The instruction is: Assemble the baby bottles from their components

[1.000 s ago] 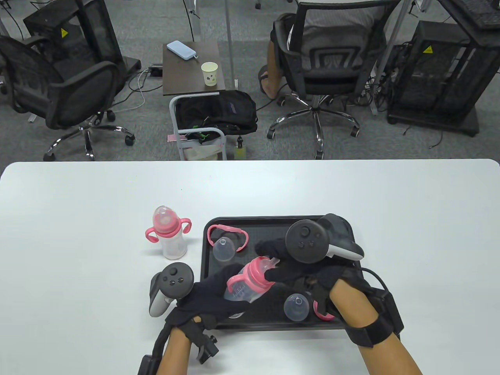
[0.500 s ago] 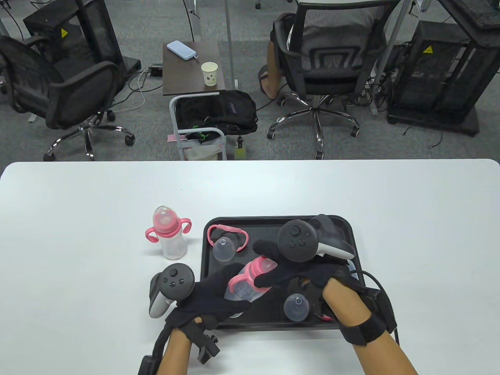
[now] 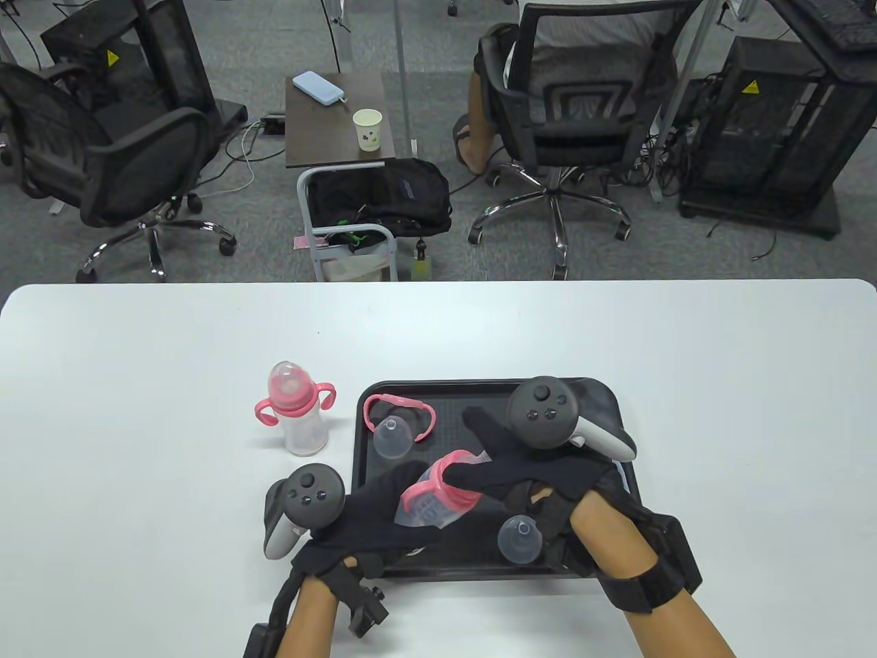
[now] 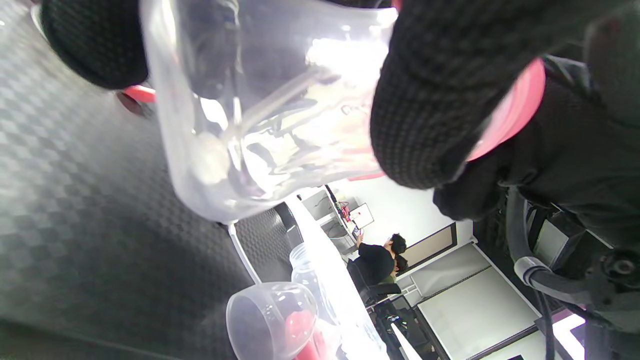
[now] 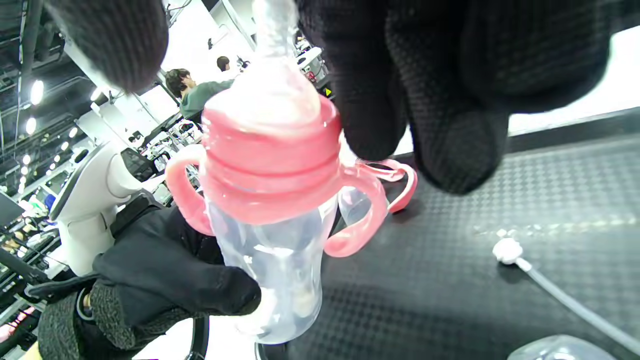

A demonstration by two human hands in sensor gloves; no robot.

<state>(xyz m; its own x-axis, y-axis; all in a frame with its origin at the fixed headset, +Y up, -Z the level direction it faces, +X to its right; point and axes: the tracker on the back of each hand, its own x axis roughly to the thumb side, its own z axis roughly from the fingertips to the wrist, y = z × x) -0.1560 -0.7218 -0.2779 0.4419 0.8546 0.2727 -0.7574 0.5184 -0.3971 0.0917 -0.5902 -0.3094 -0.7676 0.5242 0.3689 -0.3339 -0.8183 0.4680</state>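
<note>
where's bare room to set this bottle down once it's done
Bare white table lies right of the black tray, behind it, and left of the finished bottle. The tray itself is crowded: pink handle ring, clear caps, and both hands around the held bottle.

Two bottles: one capped on the desk, one held over the tray. Two loose clear caps, one loose pink handle ring, one black tray. Two gloved hands.

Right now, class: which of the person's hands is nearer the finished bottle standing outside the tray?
Left. The left hand is just right of the finished bottle; the right hand is farther right, above the tray.
</note>
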